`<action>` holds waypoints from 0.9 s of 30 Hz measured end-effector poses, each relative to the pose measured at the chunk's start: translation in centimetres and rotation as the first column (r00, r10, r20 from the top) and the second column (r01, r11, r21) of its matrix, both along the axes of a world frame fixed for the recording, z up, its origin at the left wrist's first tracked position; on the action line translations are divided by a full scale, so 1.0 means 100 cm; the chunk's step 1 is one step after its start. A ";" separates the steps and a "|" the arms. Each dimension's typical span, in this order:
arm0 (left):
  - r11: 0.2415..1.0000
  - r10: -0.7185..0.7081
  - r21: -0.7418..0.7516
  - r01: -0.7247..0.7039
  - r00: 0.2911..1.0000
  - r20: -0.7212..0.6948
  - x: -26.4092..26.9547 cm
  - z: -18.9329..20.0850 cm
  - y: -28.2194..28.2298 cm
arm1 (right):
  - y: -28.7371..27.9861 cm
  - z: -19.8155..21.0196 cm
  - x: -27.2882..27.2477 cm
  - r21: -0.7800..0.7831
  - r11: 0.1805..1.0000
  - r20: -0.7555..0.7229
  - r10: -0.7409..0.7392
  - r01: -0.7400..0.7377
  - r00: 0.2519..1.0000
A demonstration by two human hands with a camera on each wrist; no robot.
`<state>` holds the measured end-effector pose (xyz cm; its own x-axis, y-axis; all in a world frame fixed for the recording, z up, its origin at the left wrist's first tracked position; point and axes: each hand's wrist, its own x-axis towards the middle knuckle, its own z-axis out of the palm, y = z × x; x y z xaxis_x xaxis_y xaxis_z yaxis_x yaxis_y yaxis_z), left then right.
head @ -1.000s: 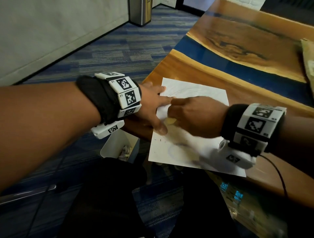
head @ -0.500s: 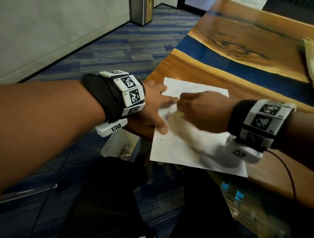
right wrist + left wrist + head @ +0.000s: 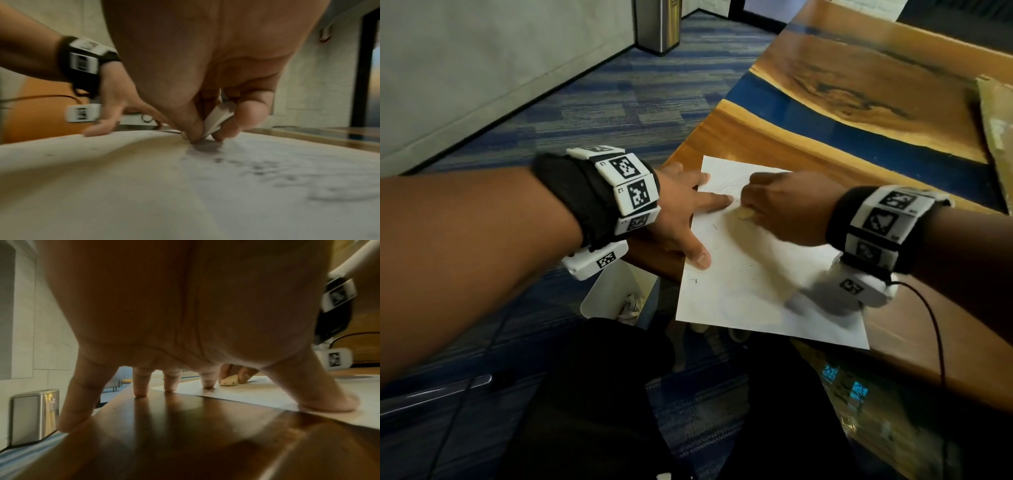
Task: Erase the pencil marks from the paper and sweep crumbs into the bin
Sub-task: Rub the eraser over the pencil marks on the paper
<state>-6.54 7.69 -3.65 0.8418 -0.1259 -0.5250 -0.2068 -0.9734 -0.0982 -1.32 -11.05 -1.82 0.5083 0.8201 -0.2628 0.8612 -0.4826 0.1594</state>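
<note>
A white sheet of paper [image 3: 750, 274] with faint pencil lines and dark crumbs lies on the wooden table [image 3: 808, 144] near its left edge. My left hand [image 3: 685, 212] presses flat on the paper's left side, fingers spread; its thumb and forefinger lie on the sheet. My right hand [image 3: 774, 205] pinches a pale eraser [image 3: 745, 214] and rubs its tip on the paper's upper part. The eraser [image 3: 218, 120] sits between thumb and fingers in the right wrist view, and the eraser [image 3: 228, 382] shows beyond my left fingers. A small white bin [image 3: 616, 294] with crumpled paper stands on the floor below the table edge.
A steel trash can [image 3: 659, 24] stands far back by the wall. A tan mat [image 3: 996, 120] lies at the table's right edge. A blue resin stripe [image 3: 825, 123] crosses the wood. A cable [image 3: 935, 329] runs from my right wrist.
My right hand has moved up the sheet with the eraser, from the middle toward the upper part. The left hand stays pressed on the paper's left side.
</note>
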 end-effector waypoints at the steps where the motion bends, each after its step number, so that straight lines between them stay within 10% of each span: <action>1: 1.000 -0.001 -0.005 0.002 1.000 0.007 -0.001 -0.001 0.001 | -0.002 0.001 0.007 -0.009 0.999 0.022 -0.038 0.038 0.999; 20: 0.996 0.040 -0.084 -0.039 0.999 0.012 -0.001 -0.009 0.001 | 0.021 -0.009 0.003 0.089 0.992 -0.014 -0.091 0.092 0.996; 25: 0.996 0.003 -0.084 -0.003 1.000 -0.001 -0.003 -0.001 -0.007 | 0.018 -0.010 -0.026 0.117 0.975 -0.180 0.209 -0.190 0.961; 27: 0.997 0.013 -0.078 -0.012 1.000 0.012 -0.002 -0.004 -0.007 | 0.020 -0.008 -0.007 0.100 0.991 -0.106 0.104 -0.093 0.989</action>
